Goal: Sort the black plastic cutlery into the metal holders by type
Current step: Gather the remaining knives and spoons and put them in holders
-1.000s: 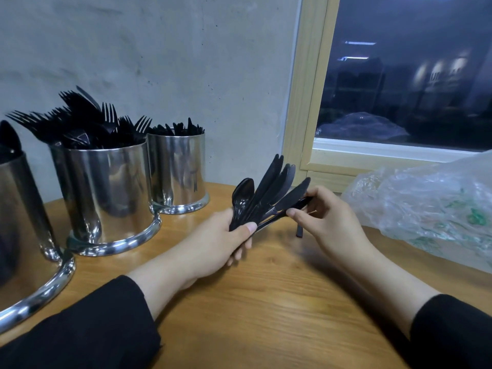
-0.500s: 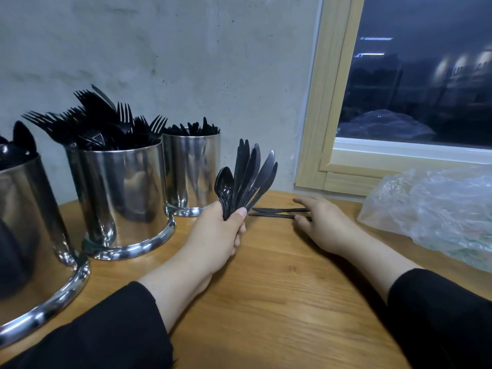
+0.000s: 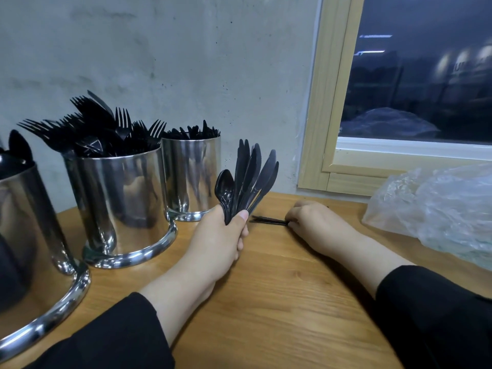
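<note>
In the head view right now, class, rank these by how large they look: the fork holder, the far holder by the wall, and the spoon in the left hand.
1. Fork holder
2. Far holder, though it stands farther from the camera, so its true size is unsure
3. Spoon

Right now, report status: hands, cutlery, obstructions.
Left hand grips fanned knives and one spoon. Right hand pinches cutlery lying on table. Fork holder full; nothing blocking.

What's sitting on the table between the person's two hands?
In the head view, a few thin black cutlery pieces lie flat on the table between the left hand and right hand; the right hand's fingers touch their ends.
</note>
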Action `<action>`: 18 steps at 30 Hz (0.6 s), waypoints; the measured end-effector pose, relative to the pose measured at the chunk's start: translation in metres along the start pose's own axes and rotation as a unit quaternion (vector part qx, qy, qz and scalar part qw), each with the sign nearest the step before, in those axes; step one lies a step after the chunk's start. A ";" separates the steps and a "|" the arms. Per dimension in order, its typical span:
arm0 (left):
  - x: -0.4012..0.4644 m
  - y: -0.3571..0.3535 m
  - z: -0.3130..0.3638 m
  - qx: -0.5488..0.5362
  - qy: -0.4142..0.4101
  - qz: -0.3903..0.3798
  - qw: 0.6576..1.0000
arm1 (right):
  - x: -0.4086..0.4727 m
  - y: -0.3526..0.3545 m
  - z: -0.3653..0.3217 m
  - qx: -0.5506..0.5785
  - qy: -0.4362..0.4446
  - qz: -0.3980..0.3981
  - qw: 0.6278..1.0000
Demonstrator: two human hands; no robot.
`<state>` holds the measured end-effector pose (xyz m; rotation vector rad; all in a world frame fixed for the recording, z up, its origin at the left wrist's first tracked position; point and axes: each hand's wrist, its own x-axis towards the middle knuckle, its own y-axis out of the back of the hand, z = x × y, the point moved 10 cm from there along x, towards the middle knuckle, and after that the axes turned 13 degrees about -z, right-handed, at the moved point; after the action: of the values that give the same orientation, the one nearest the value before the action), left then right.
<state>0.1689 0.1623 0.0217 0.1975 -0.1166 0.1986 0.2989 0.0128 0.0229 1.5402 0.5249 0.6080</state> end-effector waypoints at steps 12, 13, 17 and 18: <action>-0.001 0.007 0.003 0.019 -0.014 0.023 0.999 | -0.021 0.007 -0.025 0.000 -0.079 -0.052 0.996; -0.002 0.007 0.004 0.016 -0.015 0.024 0.999 | -0.023 0.008 -0.027 -0.010 -0.082 -0.060 0.995; -0.004 0.006 0.005 0.004 -0.016 0.025 1.000 | -0.031 0.011 -0.035 -0.039 -0.089 -0.075 0.992; -0.004 0.006 0.005 0.000 -0.017 0.023 1.000 | -0.032 0.012 -0.036 -0.038 -0.090 -0.074 0.992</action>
<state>0.1638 0.1663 0.0269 0.1983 -0.1544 0.2411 0.2504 0.0178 0.0340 1.4527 0.4672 0.3669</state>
